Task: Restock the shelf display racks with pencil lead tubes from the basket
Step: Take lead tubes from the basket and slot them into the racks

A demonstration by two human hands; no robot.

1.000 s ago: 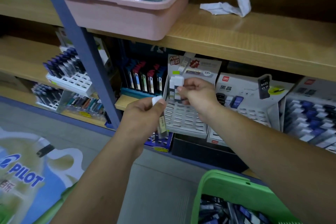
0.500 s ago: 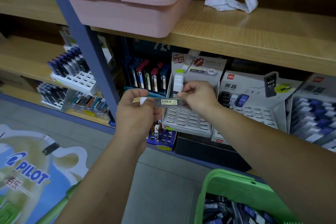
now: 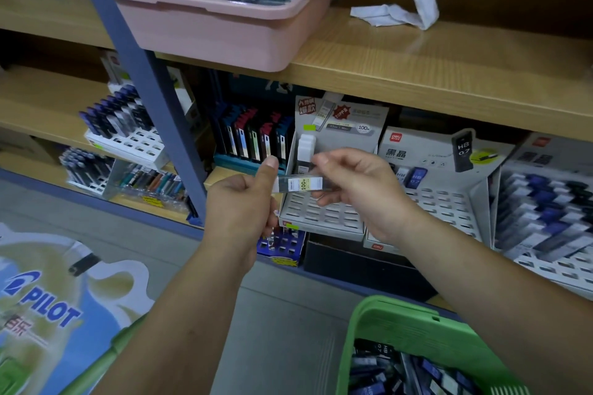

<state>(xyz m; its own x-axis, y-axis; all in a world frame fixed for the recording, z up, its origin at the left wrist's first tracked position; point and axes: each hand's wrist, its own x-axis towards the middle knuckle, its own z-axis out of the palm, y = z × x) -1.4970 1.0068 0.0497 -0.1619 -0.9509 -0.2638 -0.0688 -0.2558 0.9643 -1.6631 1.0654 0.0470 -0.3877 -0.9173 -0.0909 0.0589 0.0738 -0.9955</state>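
Observation:
A slim clear pencil lead tube (image 3: 300,184) with a yellow "100" label lies level between both hands. My left hand (image 3: 242,202) grips its left end, thumb raised, and my right hand (image 3: 359,189) pinches its right end. Right behind it stands a grey display rack (image 3: 324,215) with mostly bare slots and one white-capped tube (image 3: 305,151) upright at its top left. The green basket (image 3: 414,327) at the bottom right holds several dark lead tubes.
A second grey rack (image 3: 446,199) and a fuller rack of blue and grey tubes (image 3: 545,215) stand to the right. A pink bin (image 3: 221,16) and crumpled white paper (image 3: 398,11) sit on the upper shelf. A blue upright post (image 3: 154,86) rises left of my hands.
The tube went from hanging upright in my left hand to lying level between both hands. My right hand now pinches its right end, and both hands sit slightly higher and to the right.

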